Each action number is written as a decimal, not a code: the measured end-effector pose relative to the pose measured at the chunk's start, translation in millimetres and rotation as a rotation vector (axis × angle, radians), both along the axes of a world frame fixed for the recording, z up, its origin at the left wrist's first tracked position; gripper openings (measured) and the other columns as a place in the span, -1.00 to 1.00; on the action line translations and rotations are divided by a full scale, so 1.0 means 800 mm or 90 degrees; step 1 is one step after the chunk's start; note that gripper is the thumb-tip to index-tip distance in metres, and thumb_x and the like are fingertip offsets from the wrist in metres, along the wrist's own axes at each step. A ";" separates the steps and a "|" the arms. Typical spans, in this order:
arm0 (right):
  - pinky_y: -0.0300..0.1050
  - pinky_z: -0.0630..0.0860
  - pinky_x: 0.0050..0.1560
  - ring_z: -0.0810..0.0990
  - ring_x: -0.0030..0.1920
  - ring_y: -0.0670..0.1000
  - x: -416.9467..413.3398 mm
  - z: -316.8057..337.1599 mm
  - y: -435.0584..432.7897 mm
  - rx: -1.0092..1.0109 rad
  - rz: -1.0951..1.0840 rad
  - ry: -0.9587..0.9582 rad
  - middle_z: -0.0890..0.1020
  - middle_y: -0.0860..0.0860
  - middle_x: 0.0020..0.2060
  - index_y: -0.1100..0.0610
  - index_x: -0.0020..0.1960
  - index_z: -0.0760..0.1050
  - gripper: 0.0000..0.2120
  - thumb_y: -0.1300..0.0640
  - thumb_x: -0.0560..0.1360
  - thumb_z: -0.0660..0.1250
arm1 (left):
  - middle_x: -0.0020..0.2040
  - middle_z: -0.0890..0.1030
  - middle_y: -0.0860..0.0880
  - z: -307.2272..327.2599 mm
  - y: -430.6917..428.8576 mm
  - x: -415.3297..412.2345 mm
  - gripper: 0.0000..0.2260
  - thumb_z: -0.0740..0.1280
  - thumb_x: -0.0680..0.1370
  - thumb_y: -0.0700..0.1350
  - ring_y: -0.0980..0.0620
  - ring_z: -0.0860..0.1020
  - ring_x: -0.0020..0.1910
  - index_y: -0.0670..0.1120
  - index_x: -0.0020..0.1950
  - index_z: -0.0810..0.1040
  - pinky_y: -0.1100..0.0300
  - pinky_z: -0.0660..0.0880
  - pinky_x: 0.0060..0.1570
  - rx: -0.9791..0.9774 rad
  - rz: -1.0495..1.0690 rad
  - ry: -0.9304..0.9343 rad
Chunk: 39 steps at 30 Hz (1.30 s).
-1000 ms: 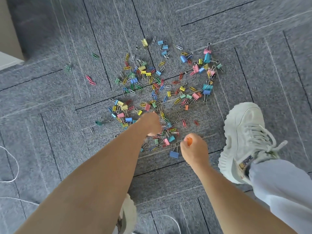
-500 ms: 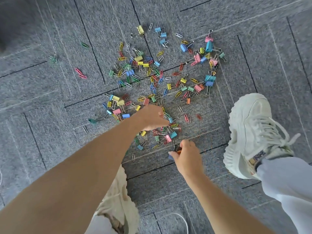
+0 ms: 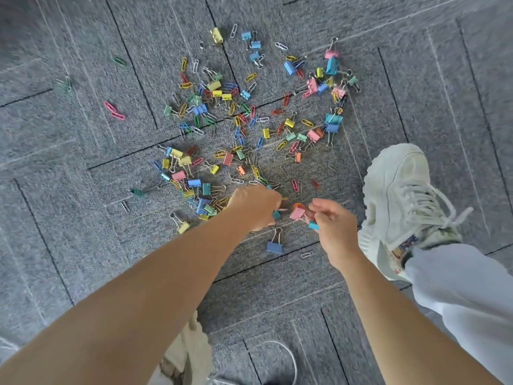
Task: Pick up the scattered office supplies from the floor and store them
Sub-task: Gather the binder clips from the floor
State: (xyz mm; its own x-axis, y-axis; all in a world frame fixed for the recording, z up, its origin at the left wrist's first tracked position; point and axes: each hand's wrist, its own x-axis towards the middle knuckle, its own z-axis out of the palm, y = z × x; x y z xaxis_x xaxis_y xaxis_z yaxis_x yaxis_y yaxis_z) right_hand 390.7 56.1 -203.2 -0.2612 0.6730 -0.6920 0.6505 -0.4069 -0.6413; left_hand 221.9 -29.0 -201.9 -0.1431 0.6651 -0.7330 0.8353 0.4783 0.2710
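Carpet [image 3: 83, 232]; clips [image 3: 228, 158] beside left hand [image 3: 255, 205], in right hand [image 3: 336, 226].

Grey flecked carpet tiles [image 3: 69, 218] are covering the whole visible floor, their pile running in different directions from tile to tile, so that neighbouring tiles are reading slightly lighter or darker. Thin dark seams [image 3: 131, 65] are cutting across at slants and meeting in corners, and pale chalky streaks are running along several tiles. Even, soft light is lying over the carpet, casting only weak shadows, while a thin white cord [image 3: 290, 355] is curving over the carpet at the bottom edge; the far corners are blurring out.
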 end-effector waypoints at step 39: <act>-0.15 0.19 -0.46 0.29 -0.50 -0.05 -0.030 0.024 -0.025 -0.080 0.162 0.006 0.43 0.02 -0.46 0.29 -0.09 0.51 -0.77 0.18 0.65 0.20 | -0.26 0.50 -0.05 0.013 -0.012 -0.010 -0.65 0.47 0.42 0.17 0.02 0.44 -0.38 -0.07 -0.01 0.57 -0.02 0.67 -0.14 0.010 0.564 -0.420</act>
State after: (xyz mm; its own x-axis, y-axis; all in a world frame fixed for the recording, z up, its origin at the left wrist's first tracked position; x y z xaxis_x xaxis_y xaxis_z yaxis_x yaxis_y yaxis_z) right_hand 367.1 35.7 -183.8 -0.4172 0.4946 -0.7625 0.7364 -0.3078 -0.6026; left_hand 213.6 -38.6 -191.6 -0.1576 0.5301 -0.8332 -0.1124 0.8286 0.5484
